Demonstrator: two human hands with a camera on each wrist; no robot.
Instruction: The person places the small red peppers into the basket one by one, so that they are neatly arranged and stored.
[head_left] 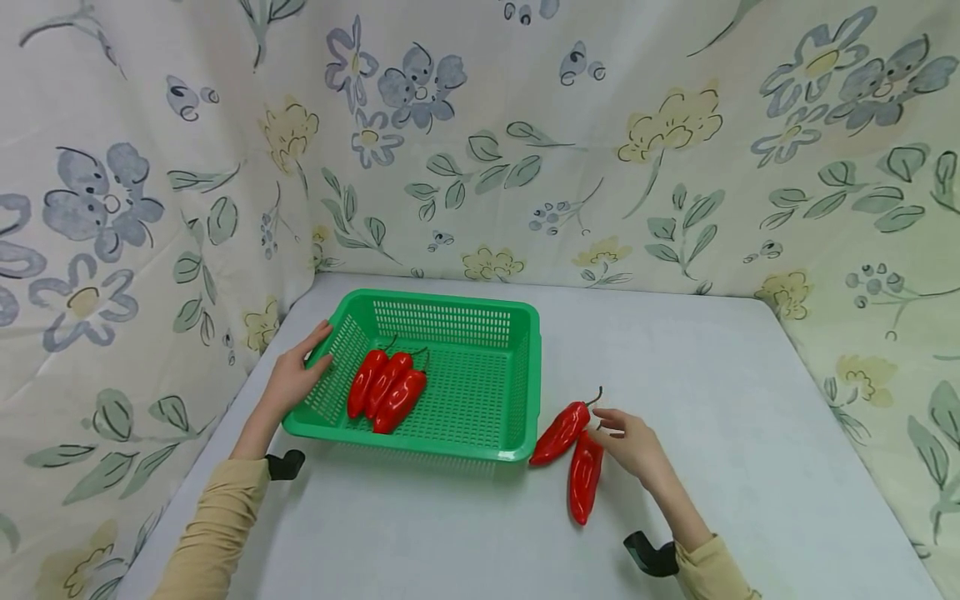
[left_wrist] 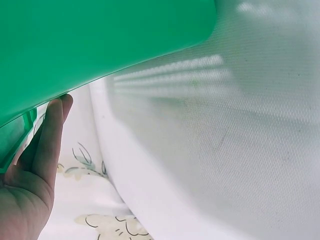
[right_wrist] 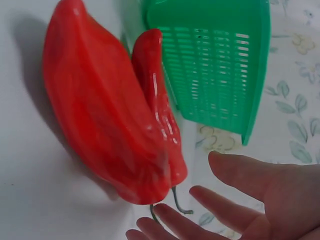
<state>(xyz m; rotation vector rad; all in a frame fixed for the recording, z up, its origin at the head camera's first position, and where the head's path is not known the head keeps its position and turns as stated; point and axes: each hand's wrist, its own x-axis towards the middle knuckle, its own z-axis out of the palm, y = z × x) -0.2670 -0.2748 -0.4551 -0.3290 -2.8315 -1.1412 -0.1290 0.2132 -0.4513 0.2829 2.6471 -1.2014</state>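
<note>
My left hand [head_left: 291, 379] grips the left rim of a green plastic basket [head_left: 468, 450], with the thumb over the inner side. In the left wrist view, fingers [left_wrist: 49, 145] lie against the green wall. Three glossy red peppers [head_left: 400, 402] lie side by side in the basket's left part. Outside its right front corner, a red pepper [head_left: 558, 435] leans toward the basket, and another red pepper [head_left: 584, 479] lies beside it. My right hand [head_left: 633, 446] is at their stem ends. Its thumb and fingers are spread near a thin stem [right_wrist: 181, 202], not closed on it.
A white tabletop [head_left: 675, 358] lies under everything. Floral cloth [head_left: 480, 167] hangs behind it and at both sides. Black wrist mounts [head_left: 651, 556] stick out from both sleeves.
</note>
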